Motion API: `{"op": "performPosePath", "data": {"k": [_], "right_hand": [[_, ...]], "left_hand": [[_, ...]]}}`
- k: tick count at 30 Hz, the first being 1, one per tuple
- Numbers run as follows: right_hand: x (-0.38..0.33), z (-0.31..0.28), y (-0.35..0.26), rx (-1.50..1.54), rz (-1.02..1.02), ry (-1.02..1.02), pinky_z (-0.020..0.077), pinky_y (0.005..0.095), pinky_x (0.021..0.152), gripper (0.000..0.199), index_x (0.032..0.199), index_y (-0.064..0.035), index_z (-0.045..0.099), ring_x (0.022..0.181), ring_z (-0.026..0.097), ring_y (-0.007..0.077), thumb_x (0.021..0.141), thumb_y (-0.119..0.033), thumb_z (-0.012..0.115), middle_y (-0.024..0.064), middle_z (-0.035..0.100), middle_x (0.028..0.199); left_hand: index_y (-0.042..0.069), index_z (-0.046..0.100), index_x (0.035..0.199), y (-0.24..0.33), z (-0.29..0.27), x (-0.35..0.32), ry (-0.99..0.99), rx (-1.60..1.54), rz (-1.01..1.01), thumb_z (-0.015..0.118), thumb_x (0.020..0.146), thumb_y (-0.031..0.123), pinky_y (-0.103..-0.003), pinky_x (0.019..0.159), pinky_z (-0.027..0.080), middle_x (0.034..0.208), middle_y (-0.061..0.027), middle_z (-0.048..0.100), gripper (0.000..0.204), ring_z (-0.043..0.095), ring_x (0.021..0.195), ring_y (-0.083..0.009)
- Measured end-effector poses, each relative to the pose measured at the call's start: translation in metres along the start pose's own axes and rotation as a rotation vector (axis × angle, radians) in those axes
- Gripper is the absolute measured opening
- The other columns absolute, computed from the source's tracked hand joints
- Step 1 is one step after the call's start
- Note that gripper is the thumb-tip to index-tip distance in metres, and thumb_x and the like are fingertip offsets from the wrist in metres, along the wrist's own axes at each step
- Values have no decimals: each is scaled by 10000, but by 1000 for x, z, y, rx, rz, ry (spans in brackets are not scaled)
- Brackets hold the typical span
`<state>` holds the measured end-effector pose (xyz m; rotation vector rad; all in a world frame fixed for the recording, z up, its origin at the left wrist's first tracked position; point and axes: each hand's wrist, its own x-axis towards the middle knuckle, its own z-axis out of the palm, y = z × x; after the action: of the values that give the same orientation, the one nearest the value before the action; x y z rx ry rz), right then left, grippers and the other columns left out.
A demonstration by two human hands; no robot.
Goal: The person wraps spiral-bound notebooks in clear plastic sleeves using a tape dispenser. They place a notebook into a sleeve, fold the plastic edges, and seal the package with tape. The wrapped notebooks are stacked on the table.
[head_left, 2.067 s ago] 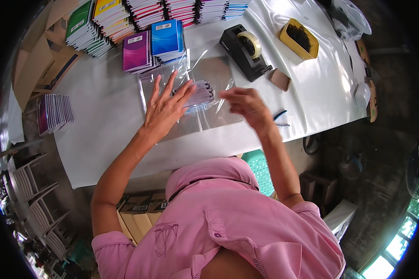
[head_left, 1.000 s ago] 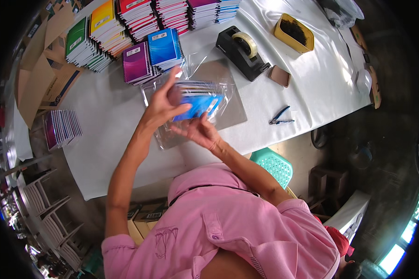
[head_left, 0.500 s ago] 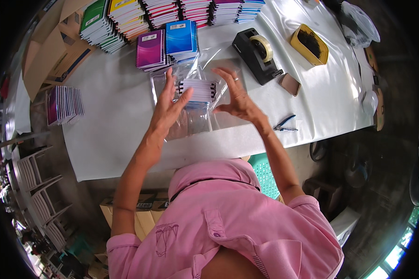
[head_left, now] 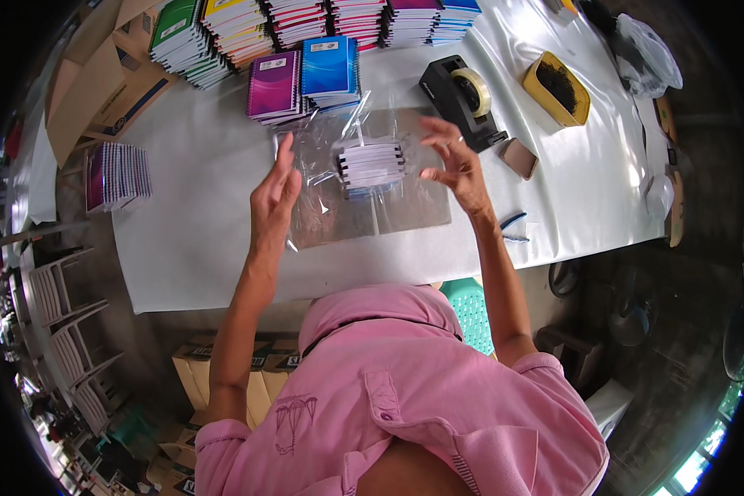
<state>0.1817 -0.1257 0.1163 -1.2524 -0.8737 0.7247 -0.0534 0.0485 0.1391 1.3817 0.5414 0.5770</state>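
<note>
A small stack of spiral notebooks (head_left: pixel 372 165) stands between my hands, its white page edges and dark binding showing. It rests on a clear plastic bag or sheet (head_left: pixel 322 194), spread over a greyish-brown board (head_left: pixel 426 211). To the left of the stack is my left hand (head_left: pixel 274 194), open with its fingers stretched out, over the plastic's left side. My right hand (head_left: pixel 456 169), fingers apart and bent, hovers to the right of the stack. Neither hand holds anything.
Piled notebooks (head_left: pixel 285 25) line the table's far side, with purple (head_left: pixel 274 83) and blue notebooks (head_left: pixel 331 66) in front. A black tape dispenser (head_left: pixel 450 91), a yellow tub of black bits (head_left: pixel 556 87), a small brown box (head_left: pixel 518 157) and blue-handled pliers (head_left: pixel 514 225) lie to the right.
My hands have moved apart, away from the notebook stack, the left one to the left and the right one to the right. More of the stack and the board now shows.
</note>
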Motion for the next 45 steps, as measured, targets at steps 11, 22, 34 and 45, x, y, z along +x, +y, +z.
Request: {"op": "performPosePath", "data": {"k": [11,22,34,45], "right_hand": [[-10,20,47,-239,-50,-48,350,427,1088,474,1090,-160,706,1287,440,252,635,-161,840,73,494,1353],[5,36,30,-409,-187,-53,450,409,974,304,946,-94,716,1180,531,294,681,-193,826,122,551,1284],[36,38,19,-408,-99,-70,472,356,804,247,877,-54,687,900,622,226,677,-113,818,75,648,924],[44,36,19,-55,333,-108,391,270,689,169,794,-58,749,807,538,138,636,-38,807,17,599,828]], "left_hand": [[216,717,1122,-53,3,10,-114,714,429,822,670,109,-447,1147,235,1553,-86,281,476,159,1450,-360],[254,747,1053,-50,7,30,-147,810,511,783,741,211,-494,1113,309,1495,-19,389,318,187,1426,-400],[164,636,1247,-50,14,49,-98,410,285,790,730,97,-376,1100,326,1384,-32,532,544,316,1390,-261],[35,561,1305,-19,-7,102,-769,247,-366,751,757,157,-332,1105,293,1343,-91,565,593,385,1355,-215]]}}
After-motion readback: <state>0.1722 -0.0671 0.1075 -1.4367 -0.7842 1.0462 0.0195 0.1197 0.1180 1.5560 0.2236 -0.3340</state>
